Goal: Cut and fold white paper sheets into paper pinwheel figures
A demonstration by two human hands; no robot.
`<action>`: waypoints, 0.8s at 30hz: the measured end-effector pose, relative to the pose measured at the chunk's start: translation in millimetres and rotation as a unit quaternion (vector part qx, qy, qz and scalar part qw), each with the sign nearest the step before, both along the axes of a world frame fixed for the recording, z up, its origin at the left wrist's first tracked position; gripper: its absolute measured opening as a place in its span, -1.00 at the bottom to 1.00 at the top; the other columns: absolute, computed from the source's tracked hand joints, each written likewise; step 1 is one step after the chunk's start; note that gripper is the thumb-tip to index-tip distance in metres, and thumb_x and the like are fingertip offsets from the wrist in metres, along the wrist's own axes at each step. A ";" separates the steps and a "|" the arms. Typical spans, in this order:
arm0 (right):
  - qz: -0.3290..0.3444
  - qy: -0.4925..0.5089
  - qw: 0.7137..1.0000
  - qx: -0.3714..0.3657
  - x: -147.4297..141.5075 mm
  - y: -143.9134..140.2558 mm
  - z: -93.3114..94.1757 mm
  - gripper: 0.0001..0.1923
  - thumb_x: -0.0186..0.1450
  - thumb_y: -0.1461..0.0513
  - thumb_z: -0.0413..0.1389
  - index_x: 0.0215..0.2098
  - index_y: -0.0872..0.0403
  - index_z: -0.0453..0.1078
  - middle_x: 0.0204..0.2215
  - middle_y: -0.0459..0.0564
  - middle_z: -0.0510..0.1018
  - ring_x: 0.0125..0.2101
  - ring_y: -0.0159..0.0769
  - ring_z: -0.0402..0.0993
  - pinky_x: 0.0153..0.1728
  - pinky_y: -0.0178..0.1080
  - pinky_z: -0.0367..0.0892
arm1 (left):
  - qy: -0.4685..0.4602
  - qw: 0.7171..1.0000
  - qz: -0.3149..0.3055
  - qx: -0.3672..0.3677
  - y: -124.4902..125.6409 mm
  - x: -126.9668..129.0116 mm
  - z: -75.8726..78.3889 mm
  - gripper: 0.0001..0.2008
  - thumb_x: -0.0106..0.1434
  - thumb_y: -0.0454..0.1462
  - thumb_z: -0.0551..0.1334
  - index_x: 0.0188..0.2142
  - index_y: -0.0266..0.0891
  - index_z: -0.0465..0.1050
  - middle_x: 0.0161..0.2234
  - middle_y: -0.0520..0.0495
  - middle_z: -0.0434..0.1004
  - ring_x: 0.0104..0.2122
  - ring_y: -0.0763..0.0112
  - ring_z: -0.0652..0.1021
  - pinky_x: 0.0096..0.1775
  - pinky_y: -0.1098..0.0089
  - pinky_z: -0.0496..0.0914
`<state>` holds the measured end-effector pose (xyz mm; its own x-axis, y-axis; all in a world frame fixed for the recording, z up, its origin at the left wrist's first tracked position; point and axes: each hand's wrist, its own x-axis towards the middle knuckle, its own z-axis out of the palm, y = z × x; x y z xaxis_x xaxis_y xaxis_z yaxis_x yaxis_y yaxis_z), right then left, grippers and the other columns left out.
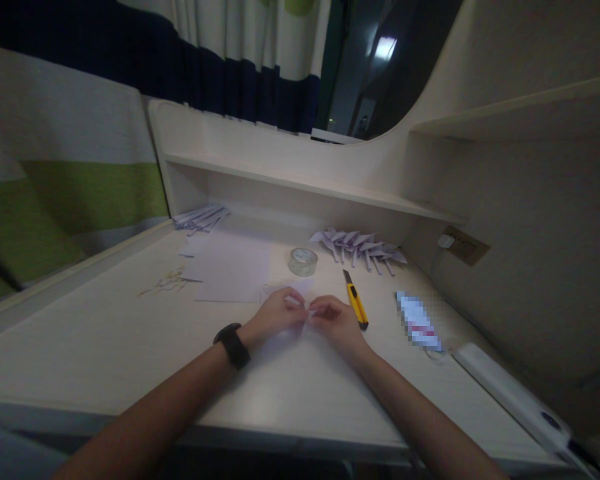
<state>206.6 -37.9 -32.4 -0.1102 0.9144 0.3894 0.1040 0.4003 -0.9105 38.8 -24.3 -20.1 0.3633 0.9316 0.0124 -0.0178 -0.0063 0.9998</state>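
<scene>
Near the middle of the desk, my left hand (pixel 280 311) and my right hand (pixel 336 320) meet with fingertips pinched together. Between them is a small piece of white paper (pixel 307 307), mostly hidden by the fingers. A black watch (pixel 233 345) is on my left wrist. Just beyond my hands lies another pale piece of paper (pixel 300 287). A roll of clear tape (pixel 303 261) rests behind it. To the right of my right hand is a yellow utility knife (pixel 356 301) with its blade pointing away from me.
Folded paper pinwheels (pixel 361 247) lie in a row at the back right. White sheets (pixel 233 267) sit left of the tape, with thin sticks (pixel 167 280) beside them and paper strips (pixel 200 218) behind. A phone (pixel 419 321) and a white bar-shaped device (pixel 510 393) line the right side.
</scene>
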 end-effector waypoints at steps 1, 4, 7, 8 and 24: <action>-0.005 -0.013 1.000 0.012 0.1 -0.4 0.9 -0.79 -0.05 0.21 0.32 -0.42 0.07 0.49 -0.36 -0.02 0.50 -0.45 -0.36 0.44 -0.42 -0.30 0.39 | 0.000 1.000 0.001 0.001 0.3 -0.5 0.1 -0.67 -0.06 -0.28 0.32 -0.31 -0.26 0.26 -0.60 0.04 0.45 -0.65 0.49 0.42 -0.57 0.50 0.22; -0.030 -0.052 0.998 0.033 3.2 -0.4 3.7 -0.79 -0.02 0.22 0.30 -0.39 0.07 0.47 -0.34 -0.02 0.49 -0.46 -0.36 0.44 -0.45 -0.31 0.38 | -0.001 1.000 0.002 0.002 1.2 -1.3 -0.6 -0.67 -0.05 -0.26 0.32 -0.31 -0.26 0.25 -0.60 0.03 0.45 -0.65 0.48 0.42 -0.58 0.50 0.22; -0.061 -0.116 0.989 0.076 9.8 1.0 7.4 -0.81 0.04 0.23 0.28 -0.35 0.06 0.46 -0.33 -0.02 0.50 -0.45 -0.36 0.44 -0.49 -0.33 0.34 | -0.011 1.000 0.004 0.001 2.7 -0.8 -3.8 -0.69 -0.03 -0.26 0.31 -0.31 -0.26 0.25 -0.62 0.04 0.43 -0.66 0.48 0.42 -0.58 0.49 0.23; -0.062 -0.145 0.982 0.099 12.2 1.6 8.5 -0.81 0.05 0.24 0.27 -0.34 0.05 0.46 -0.31 -0.01 0.50 -0.40 -0.33 0.45 -0.45 -0.32 0.34 | -0.014 1.000 0.003 0.000 3.4 -0.5 -5.3 -0.70 -0.02 -0.26 0.31 -0.32 -0.26 0.25 -0.63 0.04 0.43 -0.66 0.47 0.42 -0.58 0.49 0.23; -0.092 -0.404 0.895 0.165 14.9 -0.6 -3.5 -0.89 0.17 0.30 0.12 -0.33 0.06 0.47 -0.40 0.02 0.56 -0.36 -0.25 0.45 -0.29 -0.24 0.31 | 0.185 0.976 0.038 0.113 10.0 -14.4 2.9 -0.81 0.09 -0.21 0.23 -0.33 -0.29 0.41 -0.63 0.02 0.45 -0.68 0.51 0.38 -0.60 0.51 0.16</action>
<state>221.4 -38.5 -35.9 -0.3379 0.7957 0.5026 0.7671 0.5423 -0.3428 24.4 -14.3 -17.2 0.3114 0.9448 0.1017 0.3527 -0.2143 0.9109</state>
